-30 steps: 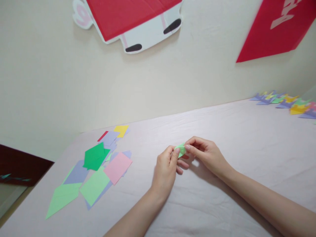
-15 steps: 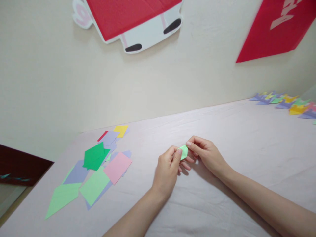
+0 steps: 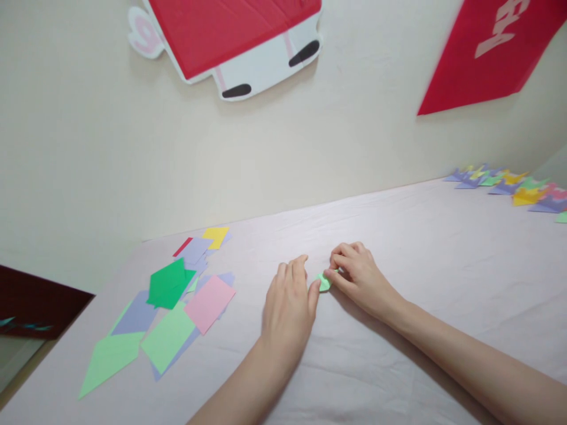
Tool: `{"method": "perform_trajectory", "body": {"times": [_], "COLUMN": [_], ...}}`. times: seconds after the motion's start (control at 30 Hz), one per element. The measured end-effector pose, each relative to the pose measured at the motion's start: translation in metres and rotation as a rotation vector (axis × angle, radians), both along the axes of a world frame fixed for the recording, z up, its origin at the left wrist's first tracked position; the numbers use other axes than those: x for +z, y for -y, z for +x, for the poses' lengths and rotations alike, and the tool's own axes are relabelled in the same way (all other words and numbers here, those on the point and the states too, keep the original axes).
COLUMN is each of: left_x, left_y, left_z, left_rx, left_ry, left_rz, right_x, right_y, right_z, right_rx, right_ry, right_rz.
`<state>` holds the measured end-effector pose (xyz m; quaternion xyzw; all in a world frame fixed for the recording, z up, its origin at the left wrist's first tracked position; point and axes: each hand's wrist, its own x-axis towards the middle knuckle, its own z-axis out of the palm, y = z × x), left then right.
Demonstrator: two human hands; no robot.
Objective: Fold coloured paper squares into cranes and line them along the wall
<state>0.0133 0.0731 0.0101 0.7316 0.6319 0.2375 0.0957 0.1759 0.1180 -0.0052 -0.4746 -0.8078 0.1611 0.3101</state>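
A small folded piece of light green paper (image 3: 323,281) lies on the pale pink tabletop (image 3: 398,236) between my hands. My right hand (image 3: 357,277) has its fingers curled and pressed down on the paper's right side. My left hand (image 3: 289,301) rests knuckles up on the table, its thumb touching the paper's left edge. Most of the paper is hidden under my fingers.
Several flat coloured paper sheets lie at the left: dark green (image 3: 168,284), pink (image 3: 209,303), light green (image 3: 168,337), lavender (image 3: 135,313), yellow (image 3: 215,236). Several folded paper shapes (image 3: 514,186) are lined up at the far right. Red and white decorations (image 3: 234,41) hang on the wall.
Both hands came down from just above the table, and the green paper now lies pressed on the surface. The view shifted slightly.
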Motion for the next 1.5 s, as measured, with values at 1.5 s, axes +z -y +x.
{"method": "perform_trajectory", "body": {"times": [1.5], "left_x": [-0.017], "left_y": [0.035], "left_z": [0.008], "left_rx": [-0.244], "left_ry": [-0.489], "left_rz": [0.173], "right_x": [-0.012], "right_y": [0.004], "right_z": [-0.003], "right_rx": [-0.129], "right_ry": [0.306], "right_rz": [0.137]}}
